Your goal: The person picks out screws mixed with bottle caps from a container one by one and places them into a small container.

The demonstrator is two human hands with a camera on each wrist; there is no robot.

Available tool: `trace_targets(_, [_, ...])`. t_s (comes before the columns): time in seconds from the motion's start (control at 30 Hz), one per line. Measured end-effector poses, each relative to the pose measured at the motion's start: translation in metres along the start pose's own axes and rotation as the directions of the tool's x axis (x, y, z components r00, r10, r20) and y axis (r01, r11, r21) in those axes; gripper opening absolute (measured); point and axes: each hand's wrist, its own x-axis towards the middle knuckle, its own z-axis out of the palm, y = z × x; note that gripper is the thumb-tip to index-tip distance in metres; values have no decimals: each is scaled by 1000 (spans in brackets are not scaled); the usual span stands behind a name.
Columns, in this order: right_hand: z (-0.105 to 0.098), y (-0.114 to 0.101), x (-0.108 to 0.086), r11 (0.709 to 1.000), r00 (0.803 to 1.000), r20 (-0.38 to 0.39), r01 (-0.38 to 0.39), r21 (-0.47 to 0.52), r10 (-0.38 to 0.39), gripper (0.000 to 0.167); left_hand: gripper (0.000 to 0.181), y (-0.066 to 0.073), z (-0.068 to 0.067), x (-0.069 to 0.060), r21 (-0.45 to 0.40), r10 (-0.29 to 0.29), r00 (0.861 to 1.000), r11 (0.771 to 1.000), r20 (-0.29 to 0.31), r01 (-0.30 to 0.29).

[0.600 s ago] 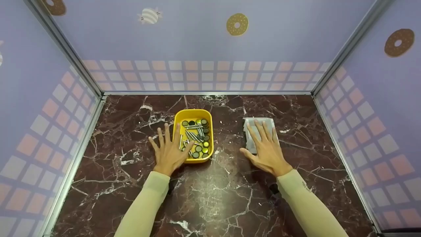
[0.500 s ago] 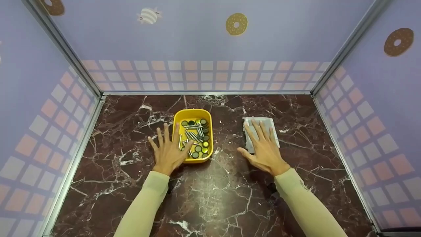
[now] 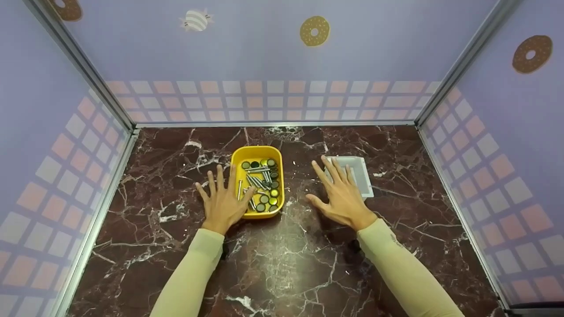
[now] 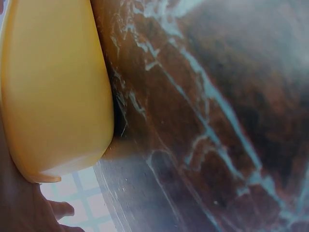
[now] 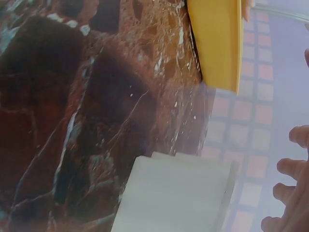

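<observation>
A yellow tray (image 3: 257, 152) holds several silver screws (image 3: 255, 181) and several small round discs (image 3: 264, 199), some dark, some gold. My left hand (image 3: 224, 204) is spread over its near left edge, fingers straight, holding nothing; whether it touches the rim I cannot tell. The left wrist view shows the tray's outer side (image 4: 58, 87) close up. My right hand (image 3: 346, 202), also spread with straight fingers, hovers at the near left part of a pale grey container (image 3: 364, 176) and hides much of it. In the right wrist view the fingers (image 5: 294, 166) stand apart from this container (image 5: 174, 193).
Both containers stand on a dark red marbled tabletop (image 3: 282, 264). Purple panels (image 3: 255, 53) with a checked band close off the back and both sides, joined by metal edge strips (image 3: 282, 124). A strip of tabletop separates the two containers.
My right hand has shifted left, partly uncovering the grey container. My left hand stays nearly still at the yellow tray. The head view has turned slightly.
</observation>
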Motion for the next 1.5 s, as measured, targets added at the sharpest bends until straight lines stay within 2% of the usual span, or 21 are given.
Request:
trace_targets(0.33, [1,-14,14,999,997,75,16,39,-19,91,101,1,-1,0,8,-1,1000,1000,-11,1])
trace_targets(0.6, [3,-26,24,996,993,73,85,29,-87,87,99,0,-2,-1,-1,-5,1000,1000,5,5])
trace_targets(0.9, [5,-38,34,992,987,111,113,47,-117,86,86,-5,-10,0,-3,-5,1000,1000,13,5])
trace_targets(1.03, [7,-45,39,990,981,142,128,56,-135,85,83,-7,-7,-1,-23,-12,1000,1000,25,12])
trace_targets(1.2, [10,-54,50,985,971,167,159,69,-169,83,81,-9,-3,0,-33,-18,1000,999,9,18])
trace_targets(1.5, [17,-70,80,975,945,238,213,69,-223,79,81,-8,-2,0,-27,-44,999,999,10,44])
